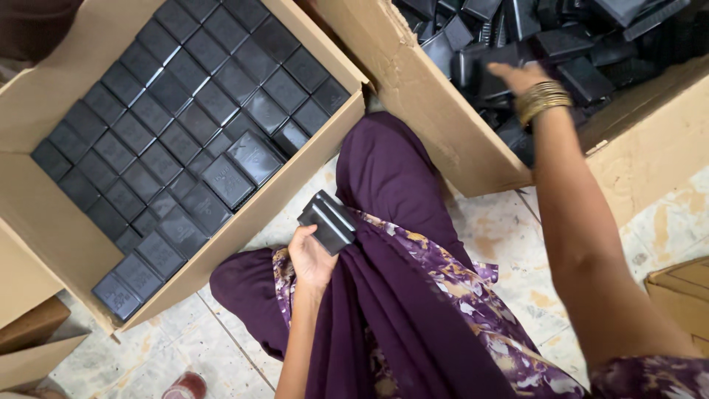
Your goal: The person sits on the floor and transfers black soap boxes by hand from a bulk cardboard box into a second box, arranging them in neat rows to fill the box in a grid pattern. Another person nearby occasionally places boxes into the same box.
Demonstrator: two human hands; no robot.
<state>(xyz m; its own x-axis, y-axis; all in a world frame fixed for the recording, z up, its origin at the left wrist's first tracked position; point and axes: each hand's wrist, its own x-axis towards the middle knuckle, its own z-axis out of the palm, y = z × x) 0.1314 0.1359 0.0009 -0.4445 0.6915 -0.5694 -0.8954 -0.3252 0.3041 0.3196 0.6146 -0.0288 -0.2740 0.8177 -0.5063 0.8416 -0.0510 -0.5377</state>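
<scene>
A person's left hand (310,255) grips a stack of black plastic cases (329,220) over the lap. The right hand (517,75), fingers loose, reaches among jumbled cases in a cardboard box (436,111).

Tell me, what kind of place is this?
Probably a small packing workshop: a cardboard box with black cases in neat rows, another box of loose ones, and work done on a tiled floor.

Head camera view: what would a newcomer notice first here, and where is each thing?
At the upper left, an open cardboard box holds neat rows of flat black cases. At the upper right, a second cardboard box holds a loose heap of black parts, and the right hand reaches into it. In the middle, the left hand holds a few black cases over the purple lap.
</scene>
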